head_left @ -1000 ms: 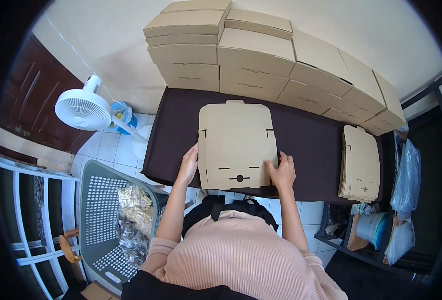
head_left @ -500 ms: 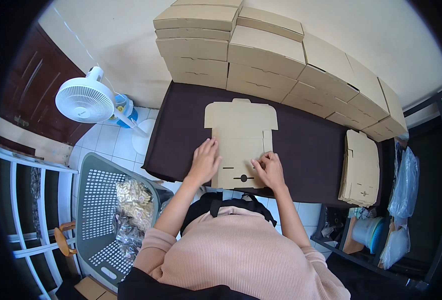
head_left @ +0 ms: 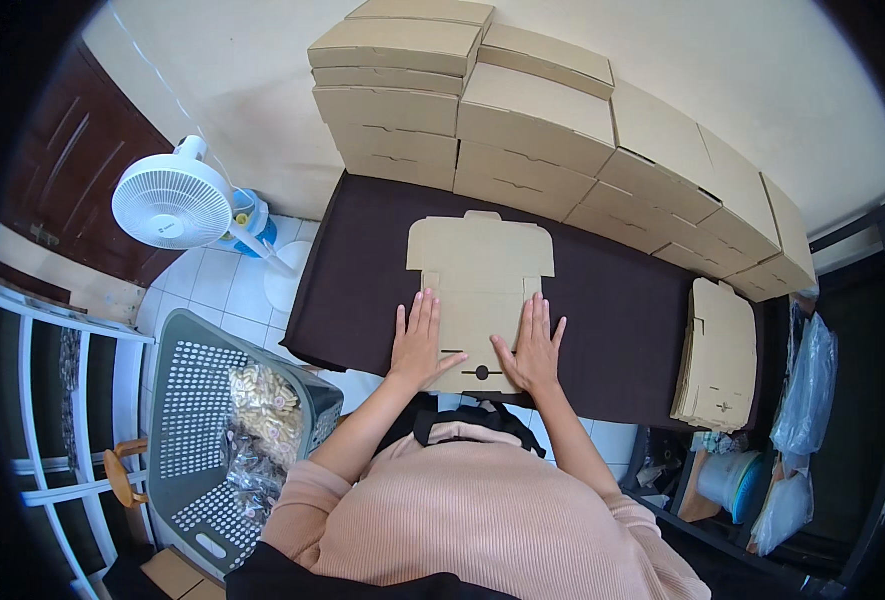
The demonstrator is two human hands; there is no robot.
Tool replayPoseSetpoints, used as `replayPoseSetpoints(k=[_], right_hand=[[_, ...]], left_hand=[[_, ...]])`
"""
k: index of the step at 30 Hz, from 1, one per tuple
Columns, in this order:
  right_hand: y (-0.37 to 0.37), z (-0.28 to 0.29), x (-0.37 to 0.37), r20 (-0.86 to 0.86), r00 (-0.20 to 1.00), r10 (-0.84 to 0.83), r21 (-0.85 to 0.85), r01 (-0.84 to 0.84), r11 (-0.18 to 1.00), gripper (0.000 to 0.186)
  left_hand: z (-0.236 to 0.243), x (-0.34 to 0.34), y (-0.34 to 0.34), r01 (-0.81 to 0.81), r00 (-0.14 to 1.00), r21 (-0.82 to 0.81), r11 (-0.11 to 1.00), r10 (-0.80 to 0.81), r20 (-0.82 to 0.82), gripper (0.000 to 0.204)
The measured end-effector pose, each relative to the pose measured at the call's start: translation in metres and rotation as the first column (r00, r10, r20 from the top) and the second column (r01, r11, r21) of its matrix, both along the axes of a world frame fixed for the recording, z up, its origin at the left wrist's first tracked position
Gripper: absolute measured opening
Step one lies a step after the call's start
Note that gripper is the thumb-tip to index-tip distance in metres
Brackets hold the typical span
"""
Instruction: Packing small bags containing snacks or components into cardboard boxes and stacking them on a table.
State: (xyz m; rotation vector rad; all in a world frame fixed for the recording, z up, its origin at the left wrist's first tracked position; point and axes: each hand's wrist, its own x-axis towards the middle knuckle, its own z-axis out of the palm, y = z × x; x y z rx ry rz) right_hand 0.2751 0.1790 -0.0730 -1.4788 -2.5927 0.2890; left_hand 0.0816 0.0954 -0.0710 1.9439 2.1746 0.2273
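While both bare hands rest palm-down on it, a flat, light-brown cardboard box blank [head_left: 482,312] lies directly before the person on a table covered in dark brown cloth [head_left: 617,320]. Its long axis runs away from the body, from a narrower near end close to the table's front edge to a wider far flap with rounded corners and a small tab. That lengthwise direction governs the layout: the left hand [head_left: 418,342] lies along the blank's left long side, the right hand [head_left: 535,348] along its right, with the middle of the sheet between them, so neither hand is clearly nearer. Both hands are spread flat, pinching nothing; the longer fingers point toward the far flap, and the thumbs angle inward toward each other over the near part. A round dark hole [head_left: 481,373] sits near the front edge, between the hands. Narrow strips show along both sides by the fingertips, though whether they are fully folded down is hard to tell. Well apart to the right, a neat pile of flat, light-brown cardboard blanks [head_left: 719,352] rests on the same cloth, and closed brown cardboard boxes [head_left: 534,112] stand stacked along the wall behind.
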Motion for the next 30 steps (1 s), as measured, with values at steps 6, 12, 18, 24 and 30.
replayPoseSetpoints(k=[6, 12, 18, 24, 30], right_hand=[[0.013, 0.000, 0.008, -0.436, 0.900, 0.012, 0.058, 0.014, 0.998, 0.052], [0.028, 0.013, 0.032, -0.349, 0.891, -0.290, -0.053, 0.291, 0.955, 0.064], [0.068, 0.012, 0.016, -0.282, 0.904, -0.320, -0.129, 0.295, 0.947, 0.081], [0.110, 0.002, -0.011, -0.283, 0.819, -0.499, -0.321, 0.410, 0.854, 0.082], [0.106, 0.010, -0.023, -0.358, 0.853, -0.379, -0.215, 0.320, 0.923, 0.057]], left_hand=[[0.002, -0.010, -0.003, 0.006, 0.988, 0.075, 0.997, -0.018, 0.152, 0.077], [-0.003, -0.054, -0.014, -0.249, 0.834, 0.203, 0.947, 0.103, 0.543, 0.074], [-0.006, -0.063, 0.026, -0.396, 0.819, 0.033, 0.917, 0.338, 0.463, 0.086], [0.002, -0.049, 0.078, -0.548, 0.690, -0.152, 0.823, 0.547, 0.474, 0.087], [0.002, -0.044, 0.085, -0.565, 0.723, -0.142, 0.813, 0.571, 0.390, 0.078]])
